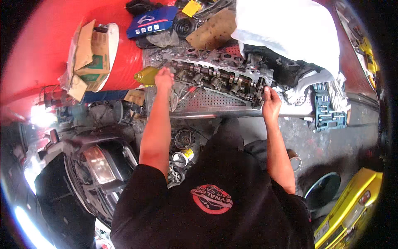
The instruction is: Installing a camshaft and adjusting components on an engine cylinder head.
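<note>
A long metal cylinder head (pixel 199 59) with camshafts (pixel 214 83) along its length lies slantwise on a perforated metal bench. At its right end, beside the sprockets (pixel 258 92), my right hand (pixel 271 103) grips the edge, with the thumb on top and the other fingers partly hidden. My left hand (pixel 164 79) is at the left end, its fingers curled closed. What it holds, if anything, cannot be made out. Just left of that hand lies a yellow-gold plastic bottle (pixel 146 76). Crumpled clear plastic (pixel 177 94) is below the camshafts.
A blue box (pixel 151 23), a brown cardboard piece (pixel 213 31) and a black pulley (pixel 185 27) crowd the back. White cloth (pixel 286 25) covers a dark part at right. A teal socket set case (pixel 329 108) sits at the bench's right end. An open carton (pixel 92 58) stands left.
</note>
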`<control>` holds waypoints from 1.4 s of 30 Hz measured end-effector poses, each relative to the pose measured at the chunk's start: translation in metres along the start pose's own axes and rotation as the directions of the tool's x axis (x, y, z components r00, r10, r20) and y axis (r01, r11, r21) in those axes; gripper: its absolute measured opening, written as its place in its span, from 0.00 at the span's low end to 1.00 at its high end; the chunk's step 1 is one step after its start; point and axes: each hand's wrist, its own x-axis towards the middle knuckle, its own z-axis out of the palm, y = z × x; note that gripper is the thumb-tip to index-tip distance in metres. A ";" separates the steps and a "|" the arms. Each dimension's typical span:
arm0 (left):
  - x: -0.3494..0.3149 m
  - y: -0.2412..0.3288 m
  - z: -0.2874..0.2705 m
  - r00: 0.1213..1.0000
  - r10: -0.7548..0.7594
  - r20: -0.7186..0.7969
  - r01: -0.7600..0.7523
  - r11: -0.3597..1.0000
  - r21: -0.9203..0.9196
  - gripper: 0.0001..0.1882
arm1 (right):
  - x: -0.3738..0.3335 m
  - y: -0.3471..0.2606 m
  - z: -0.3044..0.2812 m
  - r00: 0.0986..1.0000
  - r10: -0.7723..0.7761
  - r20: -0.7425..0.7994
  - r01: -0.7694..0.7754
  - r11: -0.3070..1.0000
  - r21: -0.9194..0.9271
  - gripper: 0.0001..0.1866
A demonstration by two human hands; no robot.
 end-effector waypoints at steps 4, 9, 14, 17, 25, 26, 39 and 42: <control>0.051 -0.004 -0.005 0.984 -0.121 0.128 0.119 0.993 0.024 0.11 | 0.003 -0.007 -0.002 0.998 0.059 0.003 -0.057 0.982 -0.180 0.23; 0.067 -0.011 -0.002 0.960 -0.137 0.243 0.139 0.990 0.008 0.13 | 0.000 -0.021 -0.008 0.987 0.130 0.093 -0.121 0.988 -0.093 0.23; 0.079 -0.012 -0.001 0.949 -0.237 0.209 0.261 0.961 -0.092 0.09 | 0.002 -0.025 -0.009 0.991 0.097 0.094 -0.075 0.972 -0.222 0.20; 0.082 -0.017 -0.009 0.930 -0.227 0.291 0.281 0.946 -0.161 0.10 | 0.005 -0.022 -0.006 0.996 0.068 0.061 -0.051 0.966 -0.252 0.20; 0.084 -0.028 -0.012 0.910 -0.154 0.386 0.251 0.944 -0.216 0.08 | 0.000 -0.024 0.002 0.997 0.069 -0.030 -0.073 0.981 -0.182 0.19; 0.085 -0.028 -0.010 0.910 -0.145 0.387 0.253 0.936 -0.244 0.09 | -0.001 -0.025 0.001 0.997 0.068 -0.026 -0.072 0.980 -0.185 0.19; 0.069 -0.028 -0.004 0.921 -0.096 0.378 0.215 0.934 -0.285 0.13 | -0.008 -0.021 0.009 0.968 0.204 -0.143 -0.207 0.978 -0.006 0.21; 0.066 -0.023 -0.002 0.911 -0.106 0.399 0.223 0.940 -0.258 0.12 | -0.011 -0.031 0.009 0.947 0.263 -0.182 -0.265 0.964 0.015 0.21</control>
